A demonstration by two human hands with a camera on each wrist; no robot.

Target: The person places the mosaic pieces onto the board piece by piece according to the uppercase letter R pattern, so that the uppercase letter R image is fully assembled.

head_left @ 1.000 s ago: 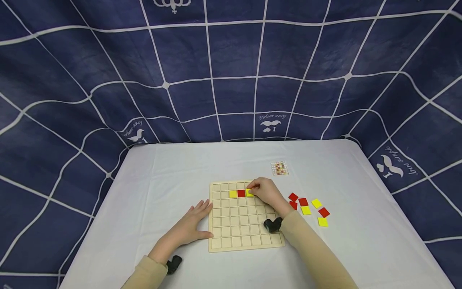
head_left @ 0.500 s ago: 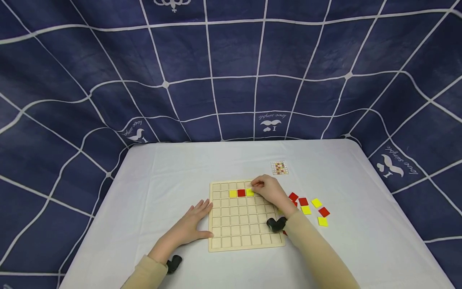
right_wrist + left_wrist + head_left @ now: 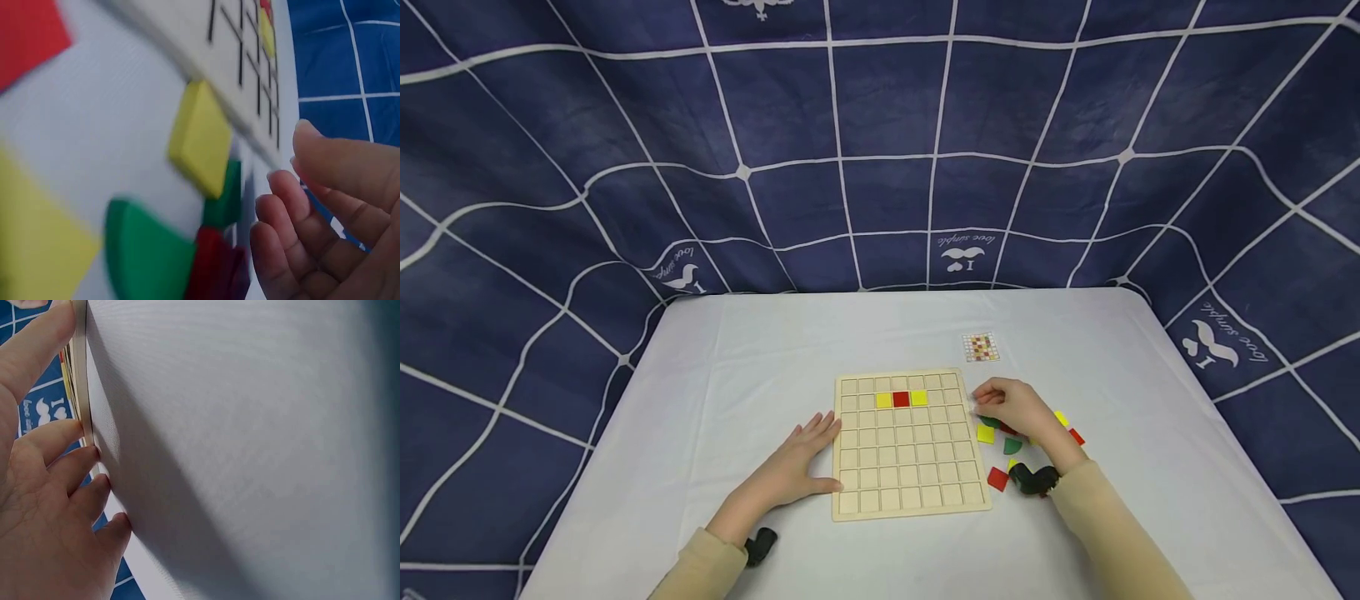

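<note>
A wooden grid board (image 3: 890,458) lies on the table, with a yellow tile (image 3: 883,401), a red tile (image 3: 901,399) and another yellow tile (image 3: 919,397) side by side in its second row from the back. My left hand (image 3: 793,467) touches the board's left edge, fingers spread and thumb out. Off the board's right edge, my right hand (image 3: 1018,410) hovers above loose pieces, its fingers loosely bent. Between its fingertips, the right wrist view shows nothing. Close by lie a loose yellow tile (image 3: 203,140), a green rounded piece (image 3: 147,253) and dark red pieces, partly hidden in the head view.
A small printed card with a coloured grid (image 3: 981,347) lies behind the board. More loose tiles are scattered on the right, including a red tile (image 3: 997,479) by the board's edge; my right forearm covers some. A blue patterned cloth (image 3: 880,200) hangs behind the white table.
My right hand has left the third tile in the row and moved right, off the board to the loose pieces. The tile stays in its cell. My left hand stays put.
</note>
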